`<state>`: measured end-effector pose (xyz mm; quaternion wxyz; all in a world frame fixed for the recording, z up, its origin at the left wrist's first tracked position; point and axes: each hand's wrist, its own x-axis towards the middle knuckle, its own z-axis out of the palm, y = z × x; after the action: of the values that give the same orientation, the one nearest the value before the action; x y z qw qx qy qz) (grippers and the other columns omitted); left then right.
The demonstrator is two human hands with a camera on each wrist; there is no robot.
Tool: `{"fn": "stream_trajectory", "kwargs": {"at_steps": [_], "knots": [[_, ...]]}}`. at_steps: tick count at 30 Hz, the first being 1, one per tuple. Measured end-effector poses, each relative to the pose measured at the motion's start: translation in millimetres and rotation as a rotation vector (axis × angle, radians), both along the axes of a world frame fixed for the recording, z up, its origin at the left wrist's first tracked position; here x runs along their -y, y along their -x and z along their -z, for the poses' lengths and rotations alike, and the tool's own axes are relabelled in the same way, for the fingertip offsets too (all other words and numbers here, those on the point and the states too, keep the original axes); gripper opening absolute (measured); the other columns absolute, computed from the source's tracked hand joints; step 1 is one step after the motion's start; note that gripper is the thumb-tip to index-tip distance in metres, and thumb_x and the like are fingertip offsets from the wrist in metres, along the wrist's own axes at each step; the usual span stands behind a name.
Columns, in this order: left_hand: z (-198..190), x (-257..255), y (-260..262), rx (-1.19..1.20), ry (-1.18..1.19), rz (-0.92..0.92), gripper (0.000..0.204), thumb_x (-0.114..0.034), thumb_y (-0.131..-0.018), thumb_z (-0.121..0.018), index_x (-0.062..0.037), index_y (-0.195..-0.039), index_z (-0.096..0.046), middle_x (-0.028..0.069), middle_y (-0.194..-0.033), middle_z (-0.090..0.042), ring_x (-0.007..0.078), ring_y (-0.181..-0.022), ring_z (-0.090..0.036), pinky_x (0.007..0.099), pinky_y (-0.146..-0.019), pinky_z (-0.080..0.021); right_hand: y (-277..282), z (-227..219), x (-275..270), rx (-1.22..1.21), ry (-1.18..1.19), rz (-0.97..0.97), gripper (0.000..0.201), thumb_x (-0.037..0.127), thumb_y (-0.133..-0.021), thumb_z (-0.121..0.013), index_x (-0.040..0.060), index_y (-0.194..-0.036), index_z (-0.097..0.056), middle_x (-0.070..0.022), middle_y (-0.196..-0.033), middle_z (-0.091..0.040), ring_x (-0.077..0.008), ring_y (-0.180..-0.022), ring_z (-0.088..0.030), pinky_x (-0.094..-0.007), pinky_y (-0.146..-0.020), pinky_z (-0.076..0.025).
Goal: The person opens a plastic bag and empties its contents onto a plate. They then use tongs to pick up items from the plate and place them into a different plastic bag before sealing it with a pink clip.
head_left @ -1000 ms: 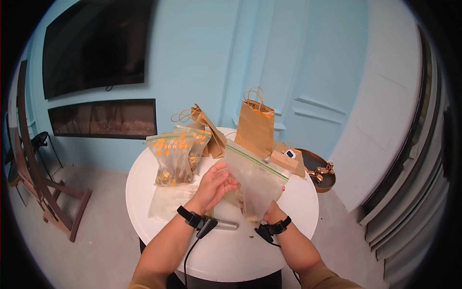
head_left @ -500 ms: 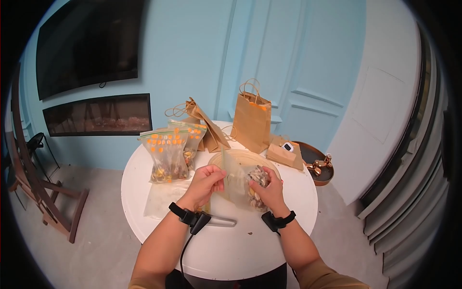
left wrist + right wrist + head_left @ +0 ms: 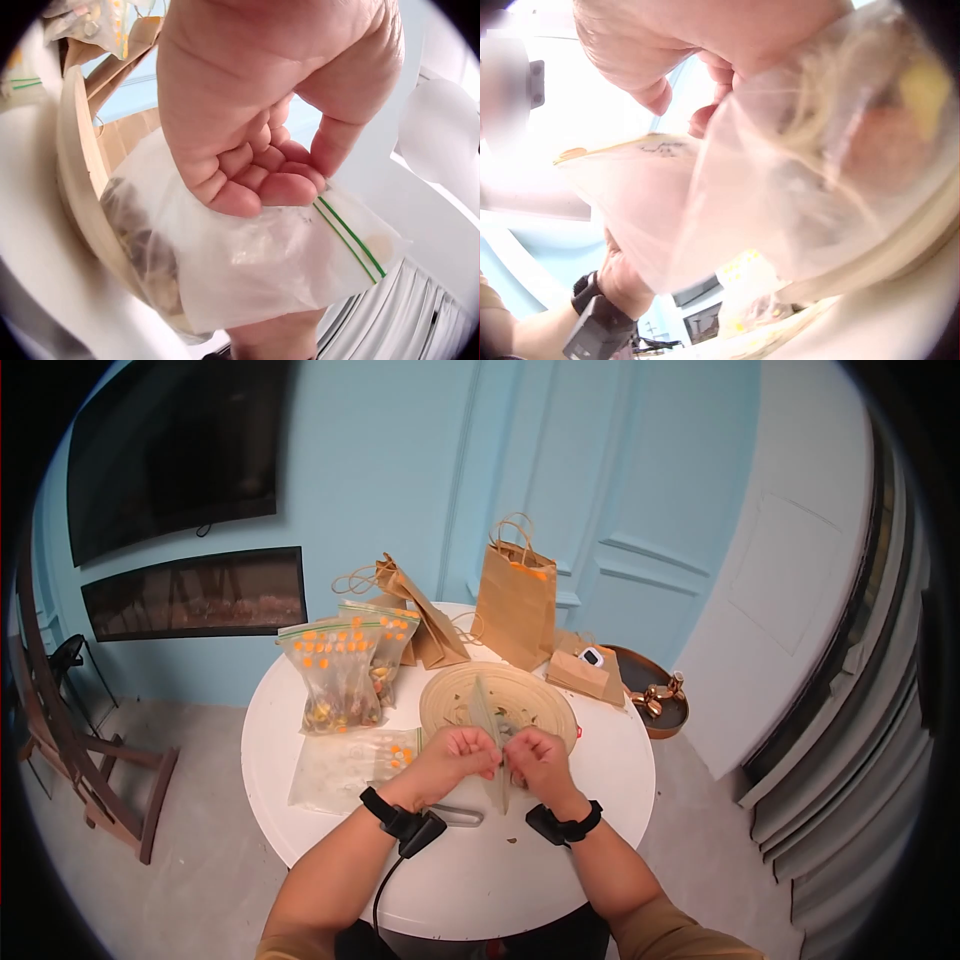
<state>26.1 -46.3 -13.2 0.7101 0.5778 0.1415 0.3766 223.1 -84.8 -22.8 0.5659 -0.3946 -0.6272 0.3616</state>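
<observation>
A clear zip bag [image 3: 498, 796] stands nearly edge-on to the head view, between both hands. My left hand [image 3: 450, 762] pinches its top edge; in the left wrist view the thumb and fingertips of that hand [image 3: 277, 82] meet beside the green zip line of the bag [image 3: 255, 259]. My right hand [image 3: 543, 764] is at the bag's other side. In the right wrist view this hand [image 3: 705, 34] has its thumb apart from its bent fingers, which are partly behind the bag [image 3: 780, 187]. Brown and pale dried pieces fill the bag's lower part.
Behind the bag lies a round wooden tray [image 3: 437, 705] with small scraps. Two filled zip bags [image 3: 335, 675] stand left, near a flat bag [image 3: 335, 770] and a metal tool [image 3: 462, 817]. Paper bags [image 3: 515, 610] and a white timer [image 3: 591, 657] are at the back.
The bag has turned edge-on. My right hand has let go of the bag's filled part and come left beside the top edge; my left hand has moved slightly right.
</observation>
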Motion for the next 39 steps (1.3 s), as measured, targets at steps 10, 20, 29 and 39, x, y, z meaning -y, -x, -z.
{"fn": "stream_trajectory", "kwargs": {"at_steps": [10, 20, 29, 39], "knots": [[0.1, 10.1, -8.6, -0.086, -0.084, -0.042, 0.006, -0.005, -0.094, -0.065, -0.0031, -0.088, -0.063, 0.0004, -0.081, -0.066, 0.0068, -0.076, -0.061, 0.0216, -0.072, -0.049, 3.7, -11.3, 9.7, -0.053, 0.133, -0.118, 0.019, 0.016, -0.099, -0.06, 0.0055, -0.083, -0.06, 0.0031, -0.066, -0.058, -0.0011, -0.057, -0.049, -0.0194, -0.051, -0.038], [0.7, 0.9, -2.9, -0.109, -0.158, -0.367, 0.017, 0.007, -0.078, -0.066, -0.0067, -0.078, -0.055, -0.0052, -0.069, -0.056, 0.0003, -0.06, -0.049, 0.0167, -0.054, -0.038, -2.2, -7.8, 6.9, 0.018, 0.022, 0.193, 0.018, 0.007, -0.094, -0.053, 0.0036, -0.077, -0.059, 0.002, -0.06, -0.056, -0.0052, -0.052, -0.048, -0.0227, -0.048, -0.039], [-6.0, -21.1, 21.0, -0.323, -0.396, -0.795, 0.019, 0.01, -0.071, -0.064, -0.0056, -0.08, -0.058, -0.002, -0.071, -0.055, 0.0088, -0.062, -0.049, 0.0225, -0.059, -0.041, -8.7, -4.9, -3.1, -0.044, -0.043, 0.303, 0.02, 0.005, -0.092, -0.055, 0.0019, -0.073, -0.059, 0.0008, -0.059, -0.057, -0.0067, -0.051, -0.047, -0.024, -0.048, -0.039], [-50.6, 37.8, 12.6, -0.487, -1.009, -0.473, 0.017, -0.01, -0.074, -0.071, -0.0014, -0.089, -0.068, 0.0148, -0.093, -0.067, 0.034, -0.095, -0.061, 0.0422, -0.081, -0.049, 13.6, -2.3, 3.8, 0.247, -0.296, 0.341, 0.01, 0.004, -0.085, -0.063, 0.0014, -0.075, -0.062, -0.0067, -0.059, -0.059, -0.0129, -0.053, -0.053, -0.0294, -0.051, -0.041]]}}
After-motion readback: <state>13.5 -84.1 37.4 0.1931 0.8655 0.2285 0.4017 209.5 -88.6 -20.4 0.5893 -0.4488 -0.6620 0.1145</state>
